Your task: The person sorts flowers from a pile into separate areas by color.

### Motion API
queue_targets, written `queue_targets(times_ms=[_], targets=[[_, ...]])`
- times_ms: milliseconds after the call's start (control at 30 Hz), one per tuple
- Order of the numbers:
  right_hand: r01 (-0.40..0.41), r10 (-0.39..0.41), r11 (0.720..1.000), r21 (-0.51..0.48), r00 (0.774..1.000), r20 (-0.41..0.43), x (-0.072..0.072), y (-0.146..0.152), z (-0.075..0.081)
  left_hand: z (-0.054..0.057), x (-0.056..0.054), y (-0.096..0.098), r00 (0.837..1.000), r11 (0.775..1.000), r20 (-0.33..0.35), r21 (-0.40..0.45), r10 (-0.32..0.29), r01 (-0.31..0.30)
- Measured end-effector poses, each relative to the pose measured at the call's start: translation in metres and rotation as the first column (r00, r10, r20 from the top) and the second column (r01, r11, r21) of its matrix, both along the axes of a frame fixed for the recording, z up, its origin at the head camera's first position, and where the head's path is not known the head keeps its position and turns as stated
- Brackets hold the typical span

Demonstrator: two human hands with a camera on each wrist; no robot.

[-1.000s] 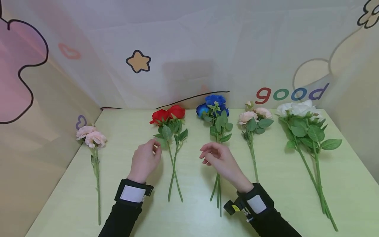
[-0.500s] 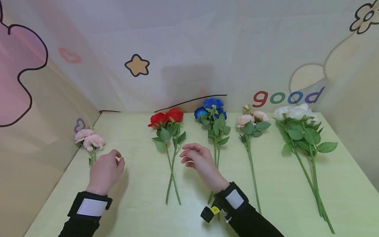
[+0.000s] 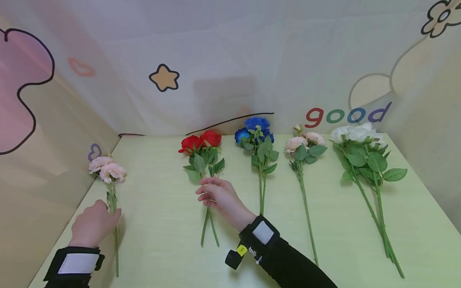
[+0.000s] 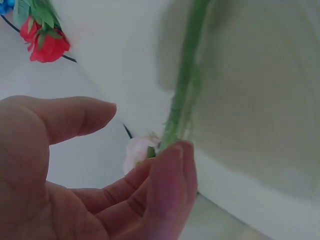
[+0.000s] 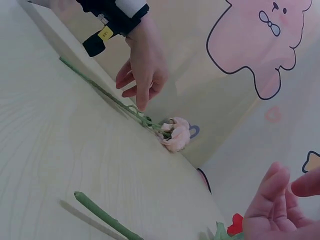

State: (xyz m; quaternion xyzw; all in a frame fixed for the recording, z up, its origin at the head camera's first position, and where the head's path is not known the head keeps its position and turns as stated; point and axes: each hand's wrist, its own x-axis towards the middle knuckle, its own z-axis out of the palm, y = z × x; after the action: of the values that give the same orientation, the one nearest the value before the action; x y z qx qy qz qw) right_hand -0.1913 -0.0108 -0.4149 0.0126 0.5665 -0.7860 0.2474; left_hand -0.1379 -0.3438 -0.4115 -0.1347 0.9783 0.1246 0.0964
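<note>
At the left side of the table lies a pink artificial flower [image 3: 112, 172] with a long green stem [image 3: 117, 252]. Close over that stem is my left hand [image 3: 93, 225]. In the left wrist view its thumb [image 4: 82, 117] and fingers [image 4: 170, 185] stand apart, with the stem just beyond the fingertips. My right hand [image 3: 224, 200] hovers over the crossed stems of two red roses [image 3: 200, 141], fingers loosely bent and holding nothing. It hides part of those stems.
Right of the roses lie blue flowers [image 3: 257, 127], a pale pink spray [image 3: 304, 143] and white flowers [image 3: 360, 135], heads toward the back. A printed cloth backdrop [image 3: 230, 48] rises behind the table [image 3: 158, 240], with another cloth along the left edge.
My left hand has moved left from beside the red roses to the pink flower's stem. The right hand has shifted left from the blue flowers to above the red roses' stems.
</note>
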Motion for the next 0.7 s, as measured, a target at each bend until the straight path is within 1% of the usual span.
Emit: queue_targets(times_ms=[100,233,367,467,633,700], targets=[[-0.016,0.015,1.0,0.004,1.0,0.012,0.002,-0.004,-0.002,-0.003,0.002,-0.006,0.998,1.0,0.069,0.028,0.005,-0.007],[-0.032,0.032,0.999,0.011,0.999,0.017,0.004,-0.007,-0.004,-0.008,0.005,-0.011,0.994,0.998,0.112,0.068,-0.007,-0.001],[-0.036,0.036,0.999,0.009,0.999,0.014,0.007,-0.01,-0.005,-0.013,0.004,-0.016,0.994,0.997,0.104,0.066,-0.045,0.038],[-0.043,0.042,0.999,0.014,0.999,0.011,0.009,-0.011,-0.004,-0.016,0.002,-0.021,0.992,0.996,0.106,0.064,-0.061,0.054],[-0.051,0.05,0.998,0.024,0.999,0.015,0.011,-0.013,-0.004,-0.02,-0.002,-0.027,0.992,0.995,0.124,0.1,-0.037,0.025],[-0.052,0.052,0.998,0.023,0.999,0.017,0.011,-0.013,-0.004,-0.021,-0.002,-0.028,0.992,0.994,0.119,0.107,-0.04,0.027]])
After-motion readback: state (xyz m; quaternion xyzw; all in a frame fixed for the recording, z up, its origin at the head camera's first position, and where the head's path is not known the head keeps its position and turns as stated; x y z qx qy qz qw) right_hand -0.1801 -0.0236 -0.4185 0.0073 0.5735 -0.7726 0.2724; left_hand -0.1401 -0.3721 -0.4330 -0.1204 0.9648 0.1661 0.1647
